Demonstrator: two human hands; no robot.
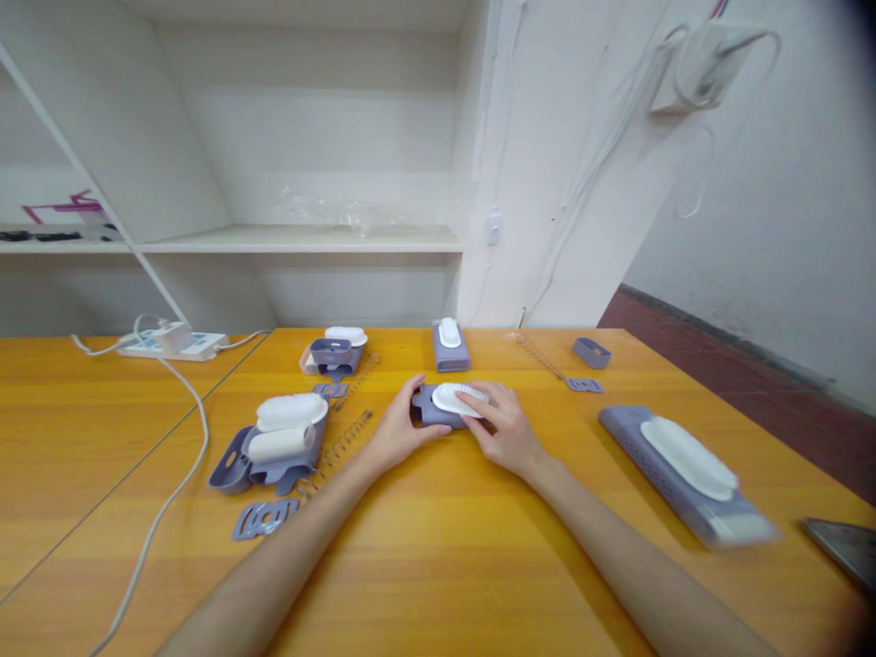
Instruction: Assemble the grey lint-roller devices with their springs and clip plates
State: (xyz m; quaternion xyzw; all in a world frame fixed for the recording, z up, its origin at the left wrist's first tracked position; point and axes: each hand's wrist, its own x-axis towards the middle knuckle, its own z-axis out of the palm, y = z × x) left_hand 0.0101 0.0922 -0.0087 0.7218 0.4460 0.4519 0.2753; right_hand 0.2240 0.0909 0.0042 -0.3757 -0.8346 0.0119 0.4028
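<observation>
A purple-grey plastic housing (438,419) lies on the table in front of me, with a white oval brush head (452,398) on its top. My left hand (401,423) grips the housing's left end between thumb and fingers. From the right, my right hand (503,422) closes over the brush head and the housing's right end, fingers on the white bristly part. Its fingertips partly cover the brush head. Behind my hands stands a similar housing (451,357) with a white brush piece. A coil spring (346,438) lies left of my left forearm.
Parts lie at left: white brush (291,412), white roller (280,443), purple cup (231,463), slotted plate (264,519). At right are a brush-topped housing (650,465), purple ring (591,352), another spring (540,354) and dark flat object (841,546). A white cable (202,438) crosses the left table.
</observation>
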